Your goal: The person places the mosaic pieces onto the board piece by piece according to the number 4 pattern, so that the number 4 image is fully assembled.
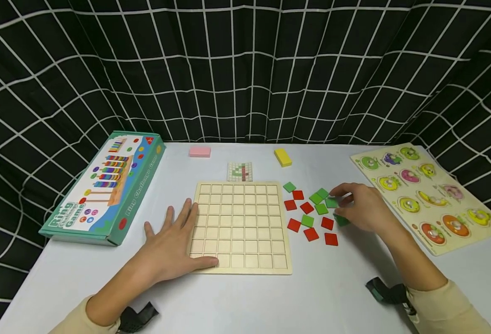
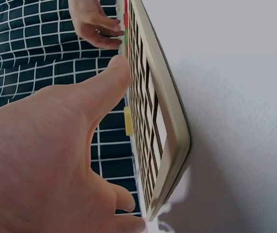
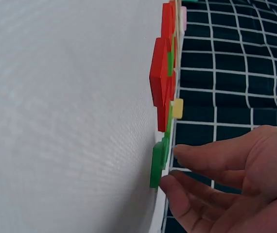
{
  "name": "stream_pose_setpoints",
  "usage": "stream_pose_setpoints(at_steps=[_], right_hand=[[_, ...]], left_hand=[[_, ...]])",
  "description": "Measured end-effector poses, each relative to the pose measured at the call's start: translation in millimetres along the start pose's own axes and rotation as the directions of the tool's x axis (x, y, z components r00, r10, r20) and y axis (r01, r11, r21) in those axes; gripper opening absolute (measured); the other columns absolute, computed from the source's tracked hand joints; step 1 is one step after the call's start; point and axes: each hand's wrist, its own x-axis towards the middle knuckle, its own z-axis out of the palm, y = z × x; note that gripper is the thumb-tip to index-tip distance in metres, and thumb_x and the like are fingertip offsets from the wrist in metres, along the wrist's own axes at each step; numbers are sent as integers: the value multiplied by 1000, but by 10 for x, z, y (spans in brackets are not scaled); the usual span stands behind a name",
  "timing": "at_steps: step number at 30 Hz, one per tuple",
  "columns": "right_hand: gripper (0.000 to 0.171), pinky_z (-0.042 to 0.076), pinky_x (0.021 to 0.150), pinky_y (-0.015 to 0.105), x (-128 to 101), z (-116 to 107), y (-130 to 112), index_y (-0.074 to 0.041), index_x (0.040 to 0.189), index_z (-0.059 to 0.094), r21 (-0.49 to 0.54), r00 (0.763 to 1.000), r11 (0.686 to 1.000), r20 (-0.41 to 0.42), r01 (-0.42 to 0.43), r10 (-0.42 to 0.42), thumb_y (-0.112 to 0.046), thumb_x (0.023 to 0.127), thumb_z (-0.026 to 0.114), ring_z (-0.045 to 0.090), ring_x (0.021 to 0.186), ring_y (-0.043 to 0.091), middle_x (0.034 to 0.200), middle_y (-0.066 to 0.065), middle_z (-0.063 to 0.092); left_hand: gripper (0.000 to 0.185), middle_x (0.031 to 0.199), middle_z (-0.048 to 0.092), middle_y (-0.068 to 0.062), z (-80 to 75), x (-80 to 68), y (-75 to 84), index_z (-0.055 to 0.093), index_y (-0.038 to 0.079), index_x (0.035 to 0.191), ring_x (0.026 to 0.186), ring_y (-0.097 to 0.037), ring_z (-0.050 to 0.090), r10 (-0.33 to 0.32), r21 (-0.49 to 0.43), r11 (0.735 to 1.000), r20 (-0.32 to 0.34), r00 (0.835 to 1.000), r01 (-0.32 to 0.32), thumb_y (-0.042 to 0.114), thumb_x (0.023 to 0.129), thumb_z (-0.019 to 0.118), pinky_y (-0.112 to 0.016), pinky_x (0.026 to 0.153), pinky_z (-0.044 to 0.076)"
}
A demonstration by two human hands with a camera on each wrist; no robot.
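Note:
A bare wooden grid board (image 1: pixel 241 222) lies at the middle of the white table. My left hand (image 1: pixel 174 246) rests flat beside it, fingers straight on its left edge (image 2: pixel 170 111) and the thumb on its near left corner. Right of the board lie several loose red tiles (image 1: pixel 311 234) and green tiles (image 1: pixel 321 208). My right hand (image 1: pixel 362 206) hovers over the right side of that scatter. Its curled fingertips (image 3: pixel 170 182) pinch a green tile (image 1: pixel 332 202) that lies flat on the table (image 3: pixel 156 165). Another green tile (image 1: pixel 341 221) peeks out under the palm.
A small pattern card (image 1: pixel 240 171) lies behind the board, with a pink block (image 1: pixel 199 151) and a yellow block (image 1: pixel 283 157) further back. A ring game box (image 1: pixel 103 190) sits at the left. A wooden peg puzzle (image 1: pixel 429 199) lies at the right. A black gridded curtain surrounds the table.

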Motion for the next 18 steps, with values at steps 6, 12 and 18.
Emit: stream_pose_setpoints(at_steps=[6, 12, 18], right_hand=[[36, 53, 67, 31, 57, -4, 77, -1, 123, 72, 29, 1000, 999, 10, 24, -25, -7, 88, 79, 66, 101, 37, 113, 21, 74], [34, 53, 67, 31, 108, 16, 132, -2, 120, 73, 43, 999, 999, 10, 32, -33, -6, 87, 80, 65, 97, 33, 109, 18, 74], [32, 53, 66, 30, 145, 28, 110, -2, 118, 74, 31, 999, 999, 25, 21, -21, -5, 86, 80, 64, 95, 32, 107, 17, 74]], left_hand=[[139, 177, 5, -11, -22, -2, -41, 12, 6, 168, 156, -57, 12, 16, -13, 1000, 52, 999, -15, 88, 71, 70, -95, 97, 8], [137, 177, 3, -6, -28, 1, -72, 10, 8, 168, 156, -56, 11, 35, 3, 999, 91, 995, -35, 85, 73, 71, -95, 97, 7], [132, 177, 1, -4, -41, -9, -106, 10, 10, 169, 157, -55, 9, 55, 0, 998, 101, 993, -55, 80, 76, 73, -95, 97, 8]])
